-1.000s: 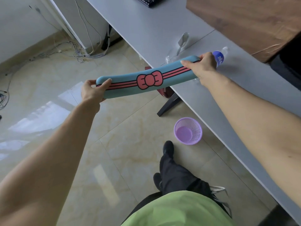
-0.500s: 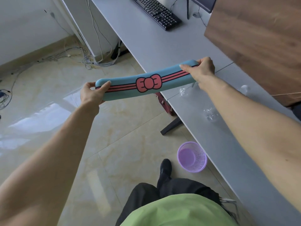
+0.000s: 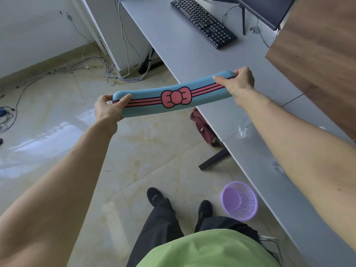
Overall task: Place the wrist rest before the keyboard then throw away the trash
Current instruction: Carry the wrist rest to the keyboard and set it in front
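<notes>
I hold a long blue wrist rest (image 3: 146,107) with pink stripes and a pink bow in the air, across the front edge of the grey desk (image 3: 185,53). My left hand (image 3: 108,108) grips its left end and my right hand (image 3: 238,82) grips its right end. The black keyboard (image 3: 203,21) lies farther back on the desk, apart from the wrist rest. Clear plastic wrapping (image 3: 243,130) lies crumpled on the desk near my right forearm, and another clear piece (image 3: 277,166) shows under that arm. A purple mesh waste basket (image 3: 239,201) stands on the floor beside the desk.
A monitor (image 3: 269,10) on a stand sits behind the keyboard. A brown wooden panel (image 3: 317,60) rises at the right of the desk. A dark red bag (image 3: 203,128) lies under the desk. Loose cables (image 3: 107,72) trail over the tiled floor. My shoes (image 3: 156,196) stand near the basket.
The view has swung toward the keyboard, which is now fully in sight. Both hands carried the wrist rest along the desk edge toward it. The water bottle seen a second ago is out of view.
</notes>
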